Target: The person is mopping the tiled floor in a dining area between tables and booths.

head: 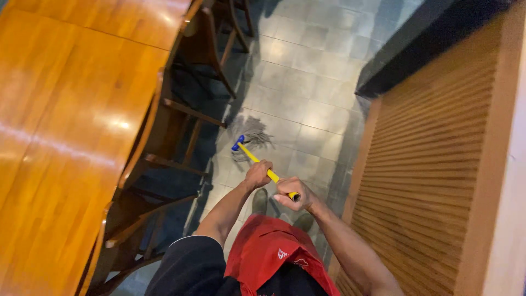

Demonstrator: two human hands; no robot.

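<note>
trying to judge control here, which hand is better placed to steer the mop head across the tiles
Left hand: it grips the yellow mop handle lower, nearer the grey string mop head. Right hand holds the top end.

Both bare forearms are stretched forward and down, converging in front of the body. The left hand (257,174) is closed in a fist, slightly ahead of the right hand (292,193), which is likewise clenched, knuckles upward.

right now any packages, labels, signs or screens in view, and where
small white printed mark: on the red apron at the wearer's waist, bottom centre; too small to make out.
no packages, signs or screens show.
</note>
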